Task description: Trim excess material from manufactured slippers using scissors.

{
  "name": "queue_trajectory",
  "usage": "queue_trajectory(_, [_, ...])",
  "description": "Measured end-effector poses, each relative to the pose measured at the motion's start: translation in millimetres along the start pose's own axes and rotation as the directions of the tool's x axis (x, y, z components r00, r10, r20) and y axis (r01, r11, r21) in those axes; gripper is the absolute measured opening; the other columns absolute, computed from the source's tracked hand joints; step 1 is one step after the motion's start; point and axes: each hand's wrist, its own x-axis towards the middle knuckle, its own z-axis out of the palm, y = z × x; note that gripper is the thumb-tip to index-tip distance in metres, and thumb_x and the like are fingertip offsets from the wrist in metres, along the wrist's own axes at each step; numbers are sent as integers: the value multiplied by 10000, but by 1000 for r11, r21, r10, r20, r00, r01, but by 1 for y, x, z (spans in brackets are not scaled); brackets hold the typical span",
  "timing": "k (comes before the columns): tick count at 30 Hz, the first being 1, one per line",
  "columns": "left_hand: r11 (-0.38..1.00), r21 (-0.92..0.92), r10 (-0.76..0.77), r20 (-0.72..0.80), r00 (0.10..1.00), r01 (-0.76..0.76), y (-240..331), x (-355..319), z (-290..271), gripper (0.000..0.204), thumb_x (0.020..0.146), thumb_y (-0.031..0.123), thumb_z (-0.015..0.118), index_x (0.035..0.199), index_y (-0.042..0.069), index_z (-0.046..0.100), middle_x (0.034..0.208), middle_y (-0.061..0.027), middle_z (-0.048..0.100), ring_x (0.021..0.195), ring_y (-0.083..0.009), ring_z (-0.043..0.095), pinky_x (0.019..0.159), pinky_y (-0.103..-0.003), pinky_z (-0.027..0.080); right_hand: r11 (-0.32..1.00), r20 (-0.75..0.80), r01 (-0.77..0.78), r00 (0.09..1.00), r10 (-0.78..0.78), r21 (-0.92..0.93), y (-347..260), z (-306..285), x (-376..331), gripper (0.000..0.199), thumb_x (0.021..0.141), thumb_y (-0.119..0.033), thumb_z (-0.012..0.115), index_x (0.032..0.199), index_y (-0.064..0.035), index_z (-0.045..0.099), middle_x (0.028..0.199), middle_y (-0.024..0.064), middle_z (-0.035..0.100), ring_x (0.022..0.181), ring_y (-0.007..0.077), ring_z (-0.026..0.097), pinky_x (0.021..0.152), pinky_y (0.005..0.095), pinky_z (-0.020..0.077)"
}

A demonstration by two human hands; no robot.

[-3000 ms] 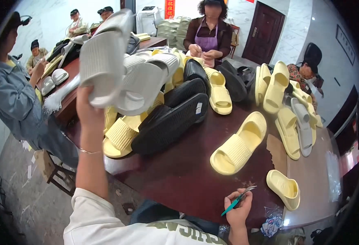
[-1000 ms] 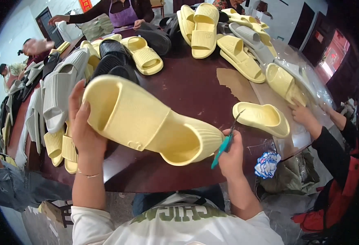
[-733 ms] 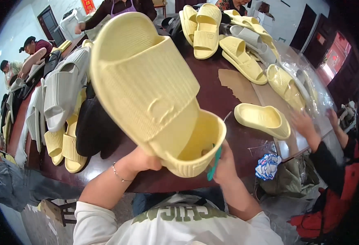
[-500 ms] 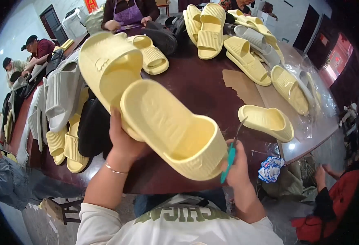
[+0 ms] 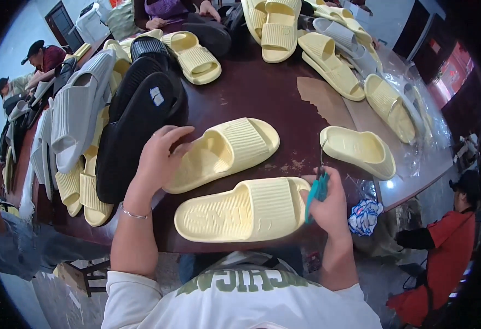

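Two pale yellow slide slippers lie on the dark red table in front of me, soles down. Over the heel of the farther slipper (image 5: 224,153) is my left hand (image 5: 161,159), its fingers curved and apart; whether they touch it I cannot tell. The nearer slipper (image 5: 240,211) lies crosswise, toe to the right. My right hand (image 5: 328,200) is closed round the teal handles of small scissors (image 5: 317,192), their dark blades pointing away from me. Its fingertips are at that slipper's toe. Just beyond the blades sits another yellow slipper (image 5: 358,151).
Black slippers (image 5: 142,120), grey slippers (image 5: 81,115) and yellow ones are piled at the left. More yellow slippers (image 5: 279,30) line the far side. Brown cardboard (image 5: 322,107) and clear plastic (image 5: 416,148) cover the right. A crumpled blue-white bundle (image 5: 365,216) hangs by the edge. Several people sit around.
Both yellow slippers, held up before, now lie on the table. My left hand has let its grip loosen. The scissors remain in my right hand. The person in red at right leans more into view.
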Motion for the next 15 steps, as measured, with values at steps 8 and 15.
queue_trajectory(8, [846, 157, 450, 299, 841, -509, 24, -9, 54, 410, 714, 136, 697, 1114, 103, 612, 997, -123, 595, 1077, -276, 501, 978, -400, 325, 991, -121, 82, 990, -69, 110, 9, 5, 4, 567, 713, 37, 658, 1195, -37, 368, 1127, 159, 564, 892, 153, 554, 791, 288, 455])
queue_trajectory(15, [920, 53, 374, 171, 911, -388, 14, 0, 53, 386, 772, 153, 635, 1152, 104, 586, 1089, -158, 582, 1139, -295, 476, 998, -423, 315, 776, -248, 195, 967, -51, 600, 17, 12, 9, 573, 736, 45, 630, 1236, -34, 363, 1035, 128, 591, 759, 94, 556, 634, 203, 453])
